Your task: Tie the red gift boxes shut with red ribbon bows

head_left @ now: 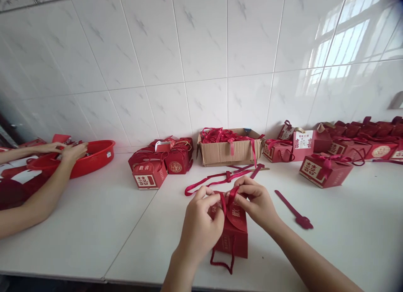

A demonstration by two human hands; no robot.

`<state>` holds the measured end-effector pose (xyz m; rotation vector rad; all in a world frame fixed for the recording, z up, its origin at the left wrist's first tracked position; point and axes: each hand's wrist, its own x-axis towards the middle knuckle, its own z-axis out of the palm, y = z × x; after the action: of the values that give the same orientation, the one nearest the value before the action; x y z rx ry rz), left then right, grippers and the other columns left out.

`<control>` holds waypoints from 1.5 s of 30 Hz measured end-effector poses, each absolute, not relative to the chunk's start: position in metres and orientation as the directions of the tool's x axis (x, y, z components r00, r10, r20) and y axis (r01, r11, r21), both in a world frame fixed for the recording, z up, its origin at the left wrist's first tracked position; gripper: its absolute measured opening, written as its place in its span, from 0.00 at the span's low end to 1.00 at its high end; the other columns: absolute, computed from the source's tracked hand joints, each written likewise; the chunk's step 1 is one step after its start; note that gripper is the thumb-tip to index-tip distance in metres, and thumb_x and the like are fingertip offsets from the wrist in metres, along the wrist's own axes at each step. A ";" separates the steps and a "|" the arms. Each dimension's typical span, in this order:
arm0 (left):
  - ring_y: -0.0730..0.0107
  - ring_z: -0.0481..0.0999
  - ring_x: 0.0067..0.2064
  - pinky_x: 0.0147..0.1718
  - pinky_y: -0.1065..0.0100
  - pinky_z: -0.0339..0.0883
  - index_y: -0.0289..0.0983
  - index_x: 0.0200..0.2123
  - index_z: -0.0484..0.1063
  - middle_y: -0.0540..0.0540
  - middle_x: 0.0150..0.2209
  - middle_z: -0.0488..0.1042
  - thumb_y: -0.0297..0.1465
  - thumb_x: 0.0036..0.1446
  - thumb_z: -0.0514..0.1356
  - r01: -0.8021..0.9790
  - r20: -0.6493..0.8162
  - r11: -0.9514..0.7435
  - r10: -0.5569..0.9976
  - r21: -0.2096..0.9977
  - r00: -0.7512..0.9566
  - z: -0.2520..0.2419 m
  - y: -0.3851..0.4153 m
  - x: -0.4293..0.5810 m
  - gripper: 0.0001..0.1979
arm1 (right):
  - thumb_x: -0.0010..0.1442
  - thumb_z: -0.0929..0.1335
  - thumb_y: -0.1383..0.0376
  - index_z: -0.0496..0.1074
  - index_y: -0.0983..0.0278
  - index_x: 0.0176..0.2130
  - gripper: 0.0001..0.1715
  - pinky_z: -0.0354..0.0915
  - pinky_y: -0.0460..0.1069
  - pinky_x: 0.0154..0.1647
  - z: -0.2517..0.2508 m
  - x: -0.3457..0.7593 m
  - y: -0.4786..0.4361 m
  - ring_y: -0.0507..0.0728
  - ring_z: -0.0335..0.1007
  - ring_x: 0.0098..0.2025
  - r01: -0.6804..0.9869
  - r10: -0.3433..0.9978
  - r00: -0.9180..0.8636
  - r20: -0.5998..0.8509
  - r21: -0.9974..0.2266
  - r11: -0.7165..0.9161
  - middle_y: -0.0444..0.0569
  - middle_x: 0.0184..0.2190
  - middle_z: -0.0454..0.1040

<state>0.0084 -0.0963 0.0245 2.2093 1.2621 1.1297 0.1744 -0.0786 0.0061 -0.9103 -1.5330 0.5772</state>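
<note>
A small red gift box [237,241] stands on the white table in front of me, its cord handle [232,258] hanging down on the near side. My left hand [203,220] pinches one part of a red ribbon [233,195] at the top of the box. On the other side, my right hand [253,199] pinches the ribbon between thumb and fingers. Both hands are close together over the lid. Beyond them lie loose ribbons [204,183]. To the right rests a dark red strip with a shaped end [302,221].
Against the tiled wall sits a cardboard box [229,153] full of red ribbons. Finished-looking gift boxes [147,174] stand left of it, and more boxes [327,170] line the right. At far left another person's hands [74,151] reach into a red basin [103,157].
</note>
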 end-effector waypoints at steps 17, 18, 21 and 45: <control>0.72 0.73 0.34 0.28 0.72 0.66 0.44 0.46 0.74 0.44 0.45 0.69 0.21 0.57 0.49 0.622 0.476 -0.615 0.782 0.485 0.402 0.024 -0.094 0.008 0.20 | 0.49 0.68 0.70 0.70 0.65 0.21 0.07 0.60 0.45 0.27 0.007 0.173 -0.083 0.49 0.61 0.28 0.202 0.904 -0.175 0.391 -0.884 0.422 0.49 0.40 0.66; 0.71 0.74 0.37 0.31 0.72 0.68 0.45 0.46 0.74 0.43 0.46 0.69 0.23 0.58 0.49 0.577 0.484 -0.640 0.766 0.507 0.424 0.025 -0.093 0.006 0.20 | 0.48 0.68 0.71 0.69 0.65 0.20 0.07 0.60 0.45 0.26 0.009 0.174 -0.083 0.48 0.61 0.28 0.214 0.904 -0.188 0.383 -0.883 0.419 0.48 0.40 0.66; 0.70 0.74 0.43 0.38 0.71 0.70 0.45 0.46 0.75 0.43 0.47 0.69 0.26 0.61 0.50 0.467 0.509 -0.694 0.720 0.548 0.472 0.024 -0.088 0.002 0.17 | 0.47 0.67 0.73 0.68 0.65 0.20 0.07 0.59 0.45 0.28 0.014 0.179 -0.083 0.49 0.62 0.29 0.229 0.891 -0.275 0.360 -0.876 0.425 0.48 0.38 0.66; 0.77 0.70 0.29 0.27 0.73 0.65 0.38 0.32 0.75 0.45 0.44 0.71 0.32 0.60 0.55 0.424 0.484 -0.601 0.798 0.678 0.359 0.017 -0.074 -0.012 0.09 | 0.51 0.67 0.71 0.68 0.64 0.23 0.07 0.62 0.51 0.46 0.004 0.180 -0.073 0.57 0.66 0.44 0.135 0.808 -0.337 0.483 -0.825 0.549 0.51 0.40 0.68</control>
<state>-0.0123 -0.0741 0.0175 2.1860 1.0629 1.1441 0.1797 -0.0728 0.0043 -0.7797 -1.8026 0.8570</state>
